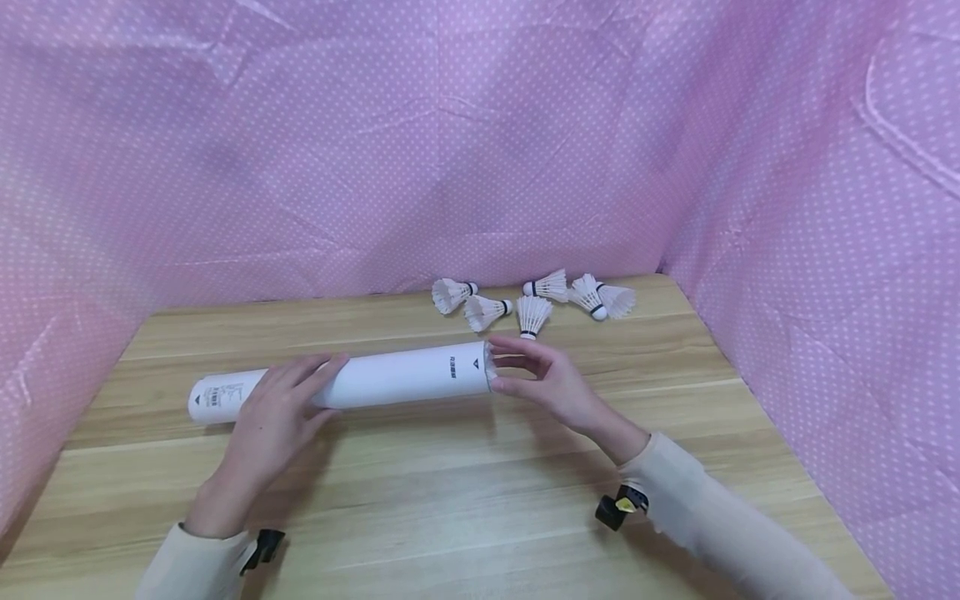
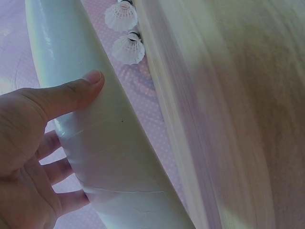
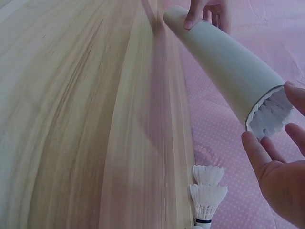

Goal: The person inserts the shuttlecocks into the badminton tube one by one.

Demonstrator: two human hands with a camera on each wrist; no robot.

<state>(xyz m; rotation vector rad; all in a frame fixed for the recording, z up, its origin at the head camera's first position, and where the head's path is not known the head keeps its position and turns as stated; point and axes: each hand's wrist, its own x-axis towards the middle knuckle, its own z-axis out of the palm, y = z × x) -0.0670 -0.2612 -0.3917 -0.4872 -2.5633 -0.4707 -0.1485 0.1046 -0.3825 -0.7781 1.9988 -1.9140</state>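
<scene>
A white shuttlecock tube [image 1: 405, 375] is held nearly level above the wooden table, its right end slightly higher in the head view. My left hand [image 1: 277, 412] grips it left of its middle, thumb on one side and fingers around the other. At the mouth on the right, the white feathers of a shuttlecock [image 3: 269, 113] show just inside the rim; its cork is hidden. My right hand [image 1: 562, 387] is at this mouth, its thumb and fingers spread around the edge. The fingertips are at or very near the rim and feathers; exact contact is unclear.
Several white shuttlecocks lie along the table's back edge, among them one pointing cork-forward [image 1: 534, 315] just behind my right hand. A pink dotted cloth [image 1: 360, 167] hangs behind and beside the wooden table [image 1: 450, 517].
</scene>
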